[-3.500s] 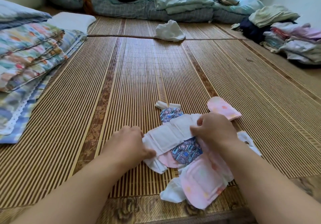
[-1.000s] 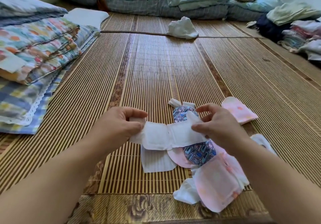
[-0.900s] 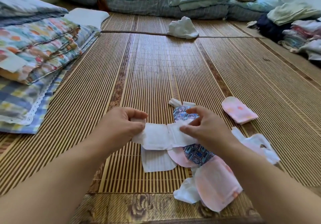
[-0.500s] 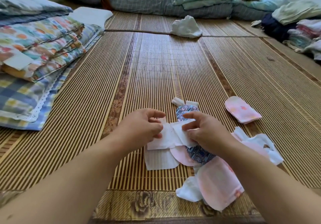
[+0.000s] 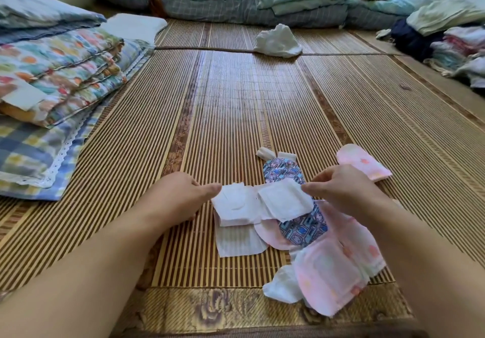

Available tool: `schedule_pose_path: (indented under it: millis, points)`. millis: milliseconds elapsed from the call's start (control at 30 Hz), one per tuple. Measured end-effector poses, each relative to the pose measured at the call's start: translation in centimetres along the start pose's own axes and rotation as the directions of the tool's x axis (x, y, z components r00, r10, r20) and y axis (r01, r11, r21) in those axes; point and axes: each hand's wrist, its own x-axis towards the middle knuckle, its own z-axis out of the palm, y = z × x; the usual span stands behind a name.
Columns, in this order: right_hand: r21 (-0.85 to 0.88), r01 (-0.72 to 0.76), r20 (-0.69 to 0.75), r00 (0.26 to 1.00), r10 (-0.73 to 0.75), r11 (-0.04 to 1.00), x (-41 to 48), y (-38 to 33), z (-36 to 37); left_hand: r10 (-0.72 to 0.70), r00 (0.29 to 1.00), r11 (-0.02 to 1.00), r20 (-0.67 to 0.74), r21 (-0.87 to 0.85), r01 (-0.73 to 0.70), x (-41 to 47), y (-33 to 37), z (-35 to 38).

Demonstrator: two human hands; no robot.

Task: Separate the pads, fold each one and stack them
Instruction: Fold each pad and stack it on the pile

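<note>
White quilted cloth pad point(image 5: 262, 203): oblong, creased into panels, right panel turned over toward the middle, stitched edges showing. It sits low over the striped bamboo floor mat point(image 5: 223, 114), near the mat's front edge.

Left grip point(image 5: 181, 196) pinches the pad's left corner, thumb on top, fingers hidden underneath. Right grip point(image 5: 343, 190) pinches the right panel's upper corner between thumb and forefinger.

Beneath the pad, overlapping: flat white ribbed pad point(image 5: 236, 242) and blue patterned oval pad point(image 5: 305, 228). Nearer the person: pale pink pads point(image 5: 330, 272) in a loose heap. Just beyond the right grip: small folded pink pad point(image 5: 363, 161), lying alone.

Far left: folded floral quilts point(image 5: 52, 75). Far back on the mat: crumpled white cloth point(image 5: 278, 41).
</note>
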Motion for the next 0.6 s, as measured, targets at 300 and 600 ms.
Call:
schedule_pose_path:
  millis: [300, 600]
  points:
    - [-0.088, -0.063, 0.05, 0.996, 0.067, 0.994, 0.0, -0.5, 1.3, 0.073, 0.997, 0.997, 0.012, -0.041, -0.073, -0.6, 0.3, 0.2]
    - [0.301, -0.066, -0.001, 0.998, 0.069, 0.952, 0.7, -0.6, 0.5, 0.094, 0.994, 0.953, 0.061, -0.294, -0.072, -0.7, 0.0, -0.5]
